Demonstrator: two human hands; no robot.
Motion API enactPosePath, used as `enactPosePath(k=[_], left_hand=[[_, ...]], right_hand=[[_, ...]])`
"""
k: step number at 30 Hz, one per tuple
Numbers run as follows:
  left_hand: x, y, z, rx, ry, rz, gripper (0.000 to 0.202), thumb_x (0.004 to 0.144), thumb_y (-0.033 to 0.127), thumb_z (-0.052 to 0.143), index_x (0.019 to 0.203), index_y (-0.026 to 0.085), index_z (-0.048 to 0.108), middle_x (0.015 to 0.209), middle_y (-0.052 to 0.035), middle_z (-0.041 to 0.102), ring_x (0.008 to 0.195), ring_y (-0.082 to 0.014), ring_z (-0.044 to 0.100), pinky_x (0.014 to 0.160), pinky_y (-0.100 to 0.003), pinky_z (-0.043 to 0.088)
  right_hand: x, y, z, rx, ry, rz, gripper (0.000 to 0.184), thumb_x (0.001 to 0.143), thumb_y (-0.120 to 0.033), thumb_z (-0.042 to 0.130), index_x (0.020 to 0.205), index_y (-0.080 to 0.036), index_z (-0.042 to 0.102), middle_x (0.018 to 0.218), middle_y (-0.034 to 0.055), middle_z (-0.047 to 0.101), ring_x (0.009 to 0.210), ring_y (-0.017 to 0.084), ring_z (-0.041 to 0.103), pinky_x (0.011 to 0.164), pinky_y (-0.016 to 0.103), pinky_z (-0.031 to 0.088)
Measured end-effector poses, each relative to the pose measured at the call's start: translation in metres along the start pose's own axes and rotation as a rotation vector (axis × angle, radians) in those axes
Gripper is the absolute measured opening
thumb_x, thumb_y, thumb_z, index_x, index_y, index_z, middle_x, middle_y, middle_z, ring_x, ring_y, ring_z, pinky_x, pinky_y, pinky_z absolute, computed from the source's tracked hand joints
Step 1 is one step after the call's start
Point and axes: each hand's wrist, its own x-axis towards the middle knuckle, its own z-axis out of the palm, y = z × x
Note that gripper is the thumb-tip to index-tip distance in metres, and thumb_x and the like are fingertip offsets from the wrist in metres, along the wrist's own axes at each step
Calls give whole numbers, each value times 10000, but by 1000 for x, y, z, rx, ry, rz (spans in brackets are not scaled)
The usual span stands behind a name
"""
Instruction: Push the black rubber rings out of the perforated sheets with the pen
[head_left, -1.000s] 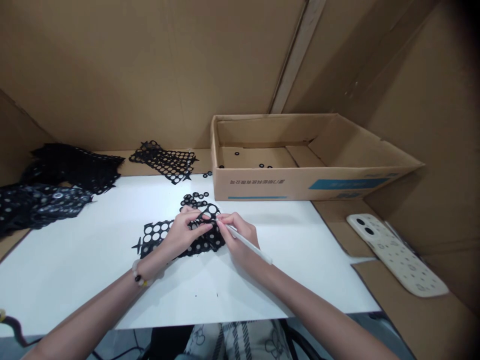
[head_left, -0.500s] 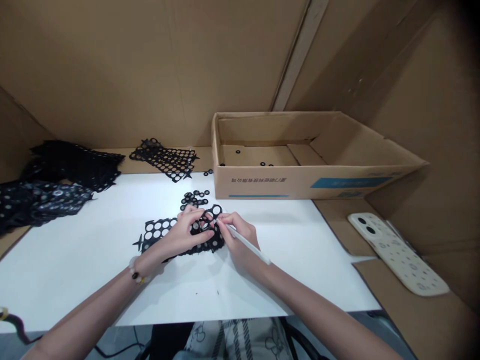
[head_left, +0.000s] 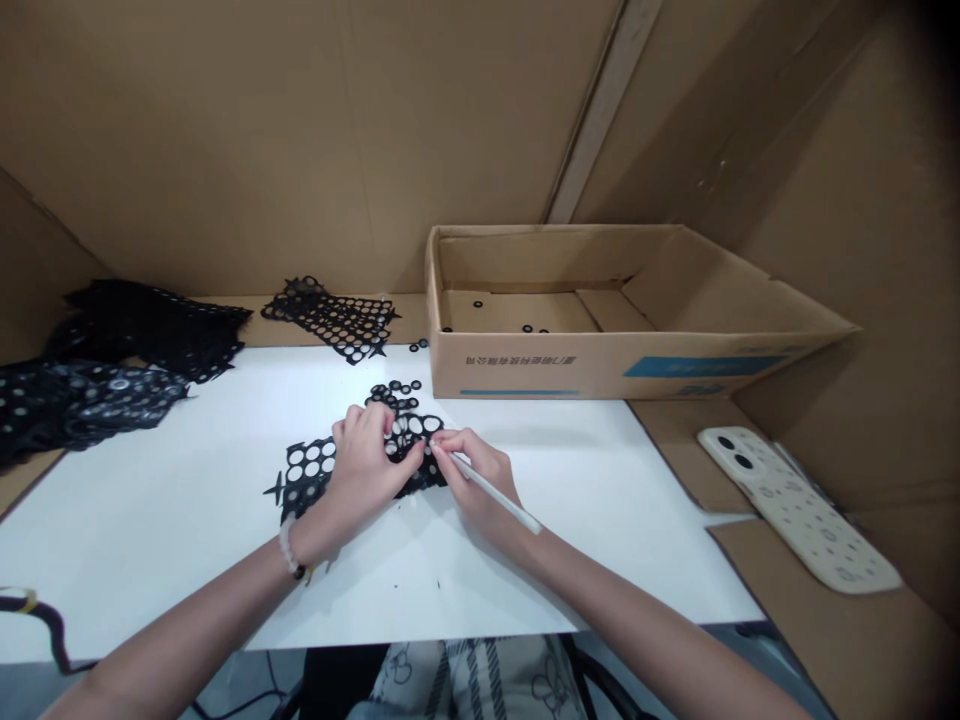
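A black rubbery sheet punched with rows of round holes (head_left: pixel 310 463) lies on the white table. My left hand (head_left: pixel 366 455) is over its middle, thumb stretched along the near side and fingers curled at the far side, gripping it. Between thumb and fingertips my right hand (head_left: pixel 480 468) pinches a slim white pen-like stick (head_left: pixel 499 497). The stick's tip meets the sheet's right end, near my left thumb; exactly what it touches is too small to tell. Just beyond the sheet sits a cluster of small black rings (head_left: pixel 401 390).
A shallow open cardboard box (head_left: pixel 525 365) stands at the back right with several black rings inside. Another perforated sheet (head_left: pixel 337 315) lies at the back, and a dark heap of sheets (head_left: pixel 150 325) at the left. A phone in a patterned case (head_left: pixel 802 510) rests at the right.
My left hand has shifted slightly left and rotated, its thumb now drawn closer to the stick's tip. The sheet's right end has moved a little. My right hand stays nearly in place.
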Motion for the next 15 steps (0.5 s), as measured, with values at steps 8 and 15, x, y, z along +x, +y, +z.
enactPosePath(k=[8,15], left_hand=[[3,-4,-2,-206,-169,63,271,852,312,504,609,195,476,624,2,530,722,-190,460,712,-319,353],[22,-22,5,-795,-282,-297,195,674,287,541,526,183,467,541,23,467,566,-137,447,561,-265,359]], right_hand=[[1,-2,1,1,-1,-21,118,898,-237,545,785,-205,560,894,61,709,862,181,687,778,278,509],[11,8,-34,154,-23,-47,522,986,-499,207,957,-193,629,662,25,611,605,170,597,590,285,469]])
